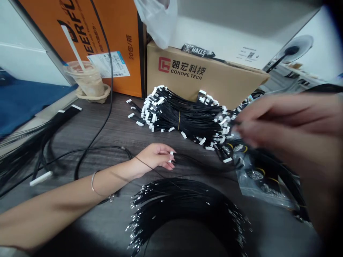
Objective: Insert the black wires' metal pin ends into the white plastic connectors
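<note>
Near the middle of the table, my left hand (158,157) is closed, pinching a small white connector (171,156) between thumb and fingers. Black wires run from it to the right. My right hand (281,125) is raised close to the camera on the right, blurred, its thumb and forefinger pressed together. A small dark bit shows at those fingertips, too smeared to name. Below my left hand, a curved spread of black wires (187,200) with shiny metal terminals lies on the table. Behind is a bundle of black wires (184,114) with white connectors, tied by a yellow band.
A clear plastic bag (249,189) with banded, metal-tipped wires lies right. More black wires (32,142) lie left, with a black cable (109,107) crossing the table. A drink cup (87,80), an orange box (123,46) and a brown carton (214,75) stand behind.
</note>
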A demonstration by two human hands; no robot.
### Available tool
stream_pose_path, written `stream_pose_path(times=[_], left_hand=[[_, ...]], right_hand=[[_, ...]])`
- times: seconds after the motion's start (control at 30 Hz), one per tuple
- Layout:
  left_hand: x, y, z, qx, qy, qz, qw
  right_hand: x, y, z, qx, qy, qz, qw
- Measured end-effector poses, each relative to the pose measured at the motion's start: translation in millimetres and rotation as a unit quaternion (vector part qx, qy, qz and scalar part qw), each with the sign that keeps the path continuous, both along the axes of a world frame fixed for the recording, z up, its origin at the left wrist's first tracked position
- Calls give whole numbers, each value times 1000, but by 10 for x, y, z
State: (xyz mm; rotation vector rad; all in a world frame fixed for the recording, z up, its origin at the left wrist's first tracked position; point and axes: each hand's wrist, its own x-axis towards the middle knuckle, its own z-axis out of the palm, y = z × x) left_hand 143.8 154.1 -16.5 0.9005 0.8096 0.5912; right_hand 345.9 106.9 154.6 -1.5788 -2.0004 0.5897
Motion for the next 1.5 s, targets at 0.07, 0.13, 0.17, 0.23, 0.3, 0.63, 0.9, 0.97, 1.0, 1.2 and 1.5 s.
stream_pose_path(times=[0.07, 0.13, 0.17, 0.23, 0.3, 0.63, 0.9, 0.97, 1.0, 1.2, 1.5], left_hand=[[-7, -43, 19, -19, -16, -1, 1000], [-7, -87, 35, -34, -26, -1, 999], [-6, -104, 40, -40, -29, -2, 999], [-2, -122, 46, -56, -30, -1, 998], [2, -121, 50, -73, -24, -3, 997], [25, -82, 102, -98, 18, -25, 995], [53, -73, 124, -89, 31, -25, 995], [54, -71, 120, -88, 36, -22, 995], [52, -73, 117, -86, 40, -22, 995], [45, -85, 110, -64, 52, -26, 996], [44, -82, 137, -62, 55, -26, 996]], right_hand=[[23, 22, -344, -99, -12, 61, 993], [2, 49, -701, -187, -25, 83, 978], [-12, 63, -852, -213, -23, 88, 973], [-25, 89, -1065, -237, -7, 89, 967], [-11, 112, -1170, -250, 9, 85, 964], [47, 139, -1306, -267, 58, 54, 960], [53, 164, -1333, -271, 57, 59, 959], [58, 152, -1346, -268, 52, 58, 960], [60, 145, -1353, -266, 49, 58, 961], [70, 118, -1370, -259, 57, 64, 962], [61, 138, -1357, -284, 84, 58, 953]])
